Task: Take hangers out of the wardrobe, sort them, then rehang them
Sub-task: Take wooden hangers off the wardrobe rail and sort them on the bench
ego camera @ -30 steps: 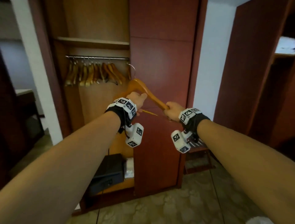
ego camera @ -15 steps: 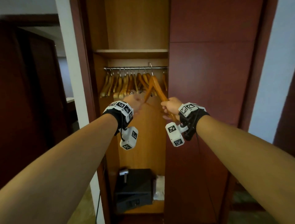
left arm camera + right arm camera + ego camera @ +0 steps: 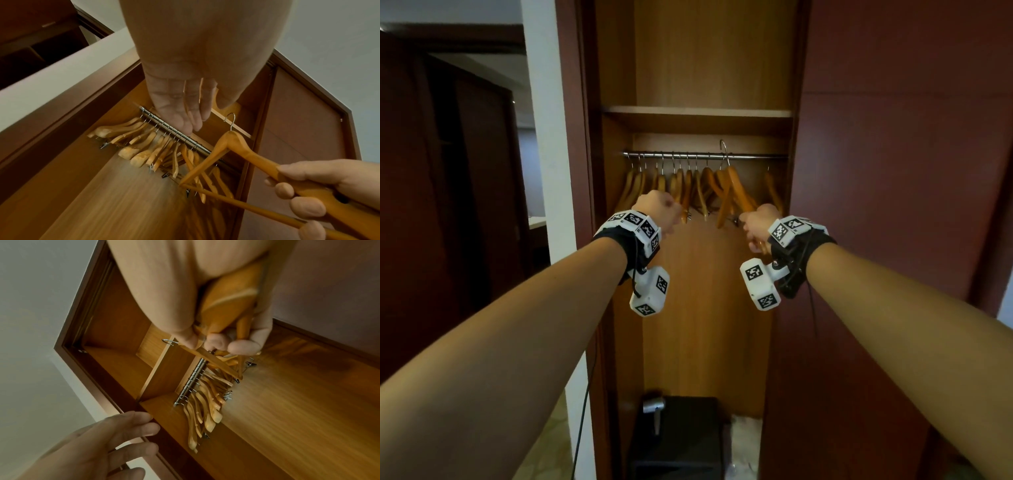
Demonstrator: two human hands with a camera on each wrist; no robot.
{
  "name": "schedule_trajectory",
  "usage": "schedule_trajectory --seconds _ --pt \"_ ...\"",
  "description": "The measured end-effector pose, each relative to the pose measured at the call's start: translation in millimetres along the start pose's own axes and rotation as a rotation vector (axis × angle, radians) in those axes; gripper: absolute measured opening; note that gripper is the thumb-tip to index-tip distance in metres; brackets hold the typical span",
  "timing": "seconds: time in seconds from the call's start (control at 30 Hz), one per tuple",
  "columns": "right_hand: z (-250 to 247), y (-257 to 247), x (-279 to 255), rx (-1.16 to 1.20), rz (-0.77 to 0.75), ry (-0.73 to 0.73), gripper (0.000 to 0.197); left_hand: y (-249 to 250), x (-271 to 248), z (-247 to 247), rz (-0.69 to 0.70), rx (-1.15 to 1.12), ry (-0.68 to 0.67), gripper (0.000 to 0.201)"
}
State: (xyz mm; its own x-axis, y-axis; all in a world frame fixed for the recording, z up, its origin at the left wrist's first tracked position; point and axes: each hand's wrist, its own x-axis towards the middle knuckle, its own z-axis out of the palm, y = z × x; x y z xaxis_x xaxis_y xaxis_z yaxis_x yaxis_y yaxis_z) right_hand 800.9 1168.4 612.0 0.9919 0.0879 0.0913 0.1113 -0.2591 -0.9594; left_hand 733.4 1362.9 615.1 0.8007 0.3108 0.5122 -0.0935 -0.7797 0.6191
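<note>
My right hand (image 3: 758, 222) grips a wooden hanger (image 3: 732, 192) by the end of one arm, fingers curled round the wood (image 3: 308, 186). The hanger tilts up, and its metal hook (image 3: 723, 147) stands just above the steel rail (image 3: 750, 156), not hooked on it in the left wrist view. Several more wooden hangers (image 3: 678, 185), some with clips, hang bunched along the rail's left part (image 3: 205, 410). My left hand (image 3: 659, 212) is in front of those hangers with its fingers (image 3: 185, 110) straight and nothing in it.
A shelf (image 3: 698, 113) runs just above the rail. On the wardrobe floor stand a black safe (image 3: 678, 435) and a white bag (image 3: 746, 442). The closed dark red door (image 3: 893, 240) is on the right, a white wall strip (image 3: 548, 137) on the left.
My left hand has come off the hanger. My right hand has raised the hanger up to the rail, and I have moved closer to the open wardrobe.
</note>
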Motion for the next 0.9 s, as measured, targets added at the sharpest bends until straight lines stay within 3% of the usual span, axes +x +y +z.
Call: schedule_trajectory --seconds 0.47,0.9 --pt "67 -36 94 -0.028 -0.008 0.093 0.015 -62 140 17 0.13 -0.012 -0.11 0.02" --pt "86 -57 200 -0.032 -0.021 -0.023 0.013 -83 233 55 0.116 -0.01 -0.121 0.011"
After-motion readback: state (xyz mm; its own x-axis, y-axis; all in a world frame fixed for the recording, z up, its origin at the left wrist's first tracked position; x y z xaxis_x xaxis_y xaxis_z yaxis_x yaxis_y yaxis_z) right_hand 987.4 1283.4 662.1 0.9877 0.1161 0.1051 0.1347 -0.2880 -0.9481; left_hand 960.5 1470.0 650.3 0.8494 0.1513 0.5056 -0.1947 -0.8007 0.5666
